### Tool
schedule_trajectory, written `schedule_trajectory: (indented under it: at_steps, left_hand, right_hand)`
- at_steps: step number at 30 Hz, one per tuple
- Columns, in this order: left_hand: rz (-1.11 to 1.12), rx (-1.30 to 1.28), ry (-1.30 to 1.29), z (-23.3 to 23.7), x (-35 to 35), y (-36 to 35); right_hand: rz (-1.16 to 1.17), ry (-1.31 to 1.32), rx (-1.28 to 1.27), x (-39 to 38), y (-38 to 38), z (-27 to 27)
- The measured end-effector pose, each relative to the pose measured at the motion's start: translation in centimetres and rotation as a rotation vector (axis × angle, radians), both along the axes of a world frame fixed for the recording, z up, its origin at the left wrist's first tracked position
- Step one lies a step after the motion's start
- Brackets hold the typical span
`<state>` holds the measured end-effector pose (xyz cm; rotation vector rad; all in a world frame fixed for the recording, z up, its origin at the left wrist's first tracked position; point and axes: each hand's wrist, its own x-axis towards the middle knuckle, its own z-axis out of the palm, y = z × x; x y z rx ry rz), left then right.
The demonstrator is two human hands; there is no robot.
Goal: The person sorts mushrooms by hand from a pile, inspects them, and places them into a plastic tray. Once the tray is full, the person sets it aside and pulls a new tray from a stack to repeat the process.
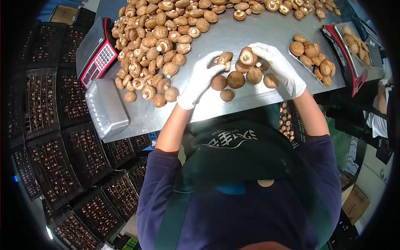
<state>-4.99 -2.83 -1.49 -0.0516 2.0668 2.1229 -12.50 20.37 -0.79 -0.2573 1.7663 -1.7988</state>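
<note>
My left hand (202, 77), in a white glove, pinches a brown shiitake mushroom (226, 57) between thumb and fingers. Across from it, my right hand (278, 66), gloved too, grips a larger shiitake mushroom (248, 57), its pale stem side turned up toward me. Just below both hands sit several more mushrooms (236, 80), most with their caps up. One small mushroom (227, 95) lies nearest the front edge of the metal table (158, 118).
A big heap of mushrooms (150, 41) covers the table's back left. At left are a red scale (98, 62) and stacked clear trays (106, 108). To the right stand a filled tray (310, 56) and a second scale (346, 58). Black crates (50, 162) hold mushrooms at far left.
</note>
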Motion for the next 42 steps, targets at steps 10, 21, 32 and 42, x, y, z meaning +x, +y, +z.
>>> schedule_trajectory:
  at_steps: [10, 21, 32, 42]
  left_hand:
    - [0.279, 0.156, 0.111, -1.2, 1.8, -2.4]
    - [0.345, 0.211, 0.048, 0.4, 3.3, -2.7]
    - [0.030, -0.482, 0.467, 0.7, 3.8, 2.6]
    - [-0.333, -1.034, 0.856, -0.8, 4.0, 5.1]
  right_hand:
    - [0.040, 0.057, 0.023, 0.2, -3.6, 0.9]
    - [0.305, 0.946, 0.572, 1.8, -6.0, -1.8]
    - [-0.169, 1.005, 0.536, 1.9, 1.1, 0.8]
    - [-0.311, 0.783, 0.526, 3.9, 5.3, -0.7]
